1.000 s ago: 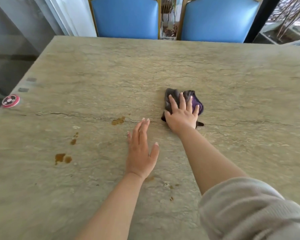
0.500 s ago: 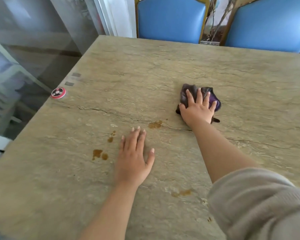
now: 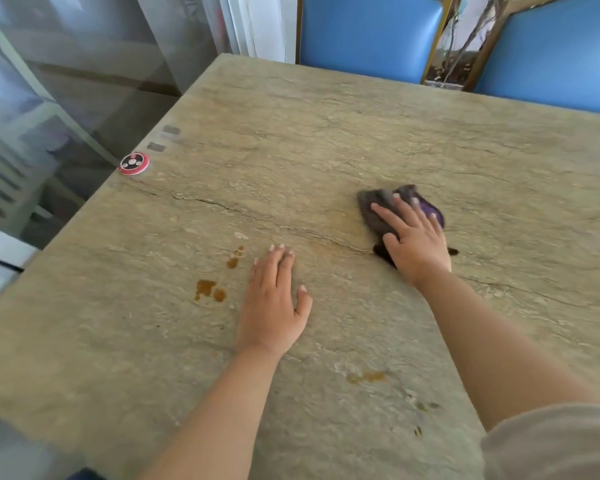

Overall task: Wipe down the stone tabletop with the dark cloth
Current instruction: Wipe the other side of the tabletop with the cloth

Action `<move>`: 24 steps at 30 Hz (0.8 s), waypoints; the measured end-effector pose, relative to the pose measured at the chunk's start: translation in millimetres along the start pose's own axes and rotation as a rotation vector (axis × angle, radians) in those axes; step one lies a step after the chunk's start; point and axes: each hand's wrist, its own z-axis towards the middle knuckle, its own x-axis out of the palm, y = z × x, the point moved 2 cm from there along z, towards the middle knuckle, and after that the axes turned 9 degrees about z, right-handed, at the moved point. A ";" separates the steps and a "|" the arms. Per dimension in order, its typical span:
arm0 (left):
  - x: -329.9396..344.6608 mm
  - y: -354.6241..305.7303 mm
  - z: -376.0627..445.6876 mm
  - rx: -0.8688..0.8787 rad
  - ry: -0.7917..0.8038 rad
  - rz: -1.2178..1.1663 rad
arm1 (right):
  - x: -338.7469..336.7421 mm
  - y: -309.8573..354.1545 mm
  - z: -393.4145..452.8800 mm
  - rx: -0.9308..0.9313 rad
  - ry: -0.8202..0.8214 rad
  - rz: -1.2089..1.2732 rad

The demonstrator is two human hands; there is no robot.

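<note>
Stone fills most of the picture: a big tan table [image 3: 326, 150] with wavy lines and a long dark crack running from the left side toward the right. Past its left edge, in the upper left, is grey floor seen through glass, all a bit blurry.

Near the left edge of the table sits a small round red button [image 3: 134, 163]. Just above it are two little grey marks [image 3: 163, 138]. Lower down, left of the middle, are brown spots [image 3: 210, 289] on the stone, and two smaller ones sit a bit higher.

Just right of those spots lies the left hand [image 3: 272, 303]. It rests flat on the table, palm down, fingers straight and close together, thumb out to the side. It holds nothing.

Below the middle there is another brown smear [image 3: 366, 376], with some tiny dark specks lower right of it.

Right of the middle is the right hand [image 3: 414, 242]. It presses down flat on the cloth [image 3: 374, 207], with fingers spread and straight, not curled round it. The cloth is dark grey and purple, bunched up under the hand, lying on the table near the crack.

At the top stand two blue chairs [image 3: 368, 32] with gold edges, pushed up to the far side. In the lower right corner is a pale sleeve [image 3: 555, 445].
</note>
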 end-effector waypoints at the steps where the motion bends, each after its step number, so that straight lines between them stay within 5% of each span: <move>1: 0.0 0.2 0.0 0.000 0.001 -0.001 | 3.6 2.4 -9.4 0.115 -0.049 -0.046; 4: -0.6 0.4 0.7 -0.001 -0.008 -0.029 | 30.5 37.7 -38.8 0.166 -0.041 -0.091; 10: -1.7 -0.2 -0.7 -0.011 -0.020 -0.089 | 33.1 33.4 -62.0 -0.487 0.264 -0.189; 12: -1.3 -0.3 -0.8 -0.004 -0.018 -0.072 | 21.7 15.1 -34.6 -0.455 0.223 -0.243; 17: 0.5 -0.5 -0.2 -0.002 0.001 -0.031 | 26.0 38.7 24.6 0.072 -0.001 -0.129; 24: -1.6 0.1 -2.4 -0.085 0.000 -0.203 | 57.2 76.0 -38.7 -0.348 0.121 -0.104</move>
